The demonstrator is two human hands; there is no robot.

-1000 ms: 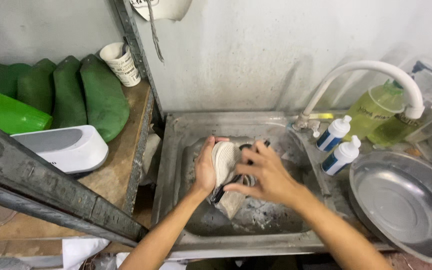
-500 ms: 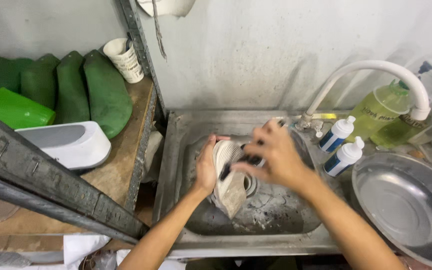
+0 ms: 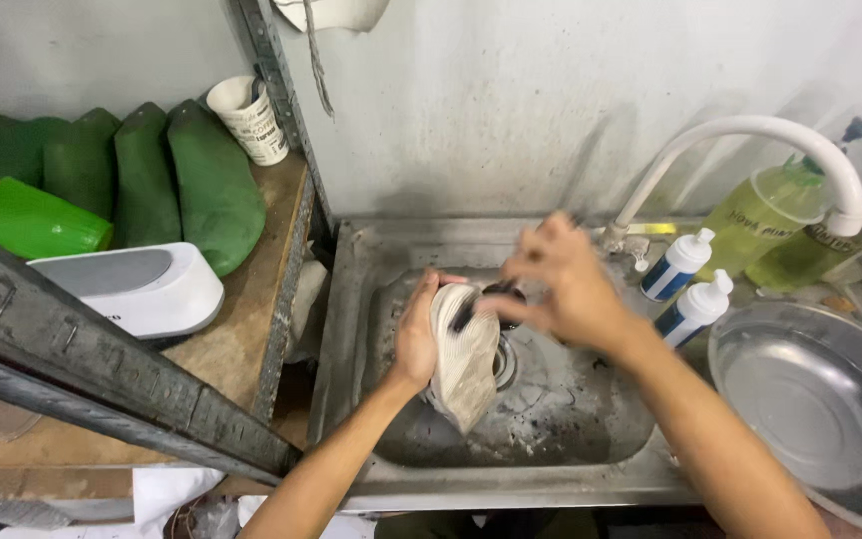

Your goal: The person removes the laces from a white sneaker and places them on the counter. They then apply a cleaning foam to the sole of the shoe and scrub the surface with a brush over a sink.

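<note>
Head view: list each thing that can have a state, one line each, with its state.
left hand: gripping the whitish shoe
whitish shoe: held on edge over the sink, dirty
right hand: blurred, pinching a small dark thing at the shoe
sink: basin grimy, no standing water
white tap: no water running
two small white bottles: upright, capped
metal bowl: upright, nothing in it

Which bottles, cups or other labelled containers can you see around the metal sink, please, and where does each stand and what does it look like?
Two small white squeeze bottles with blue label bands: right of the sink, below the spout.
Clear bottle of yellow-green liquid with dark pump: behind them, by the wall.
White paper cups with dark print: stacked and tilted, on the wooden shelf at the left.
</note>
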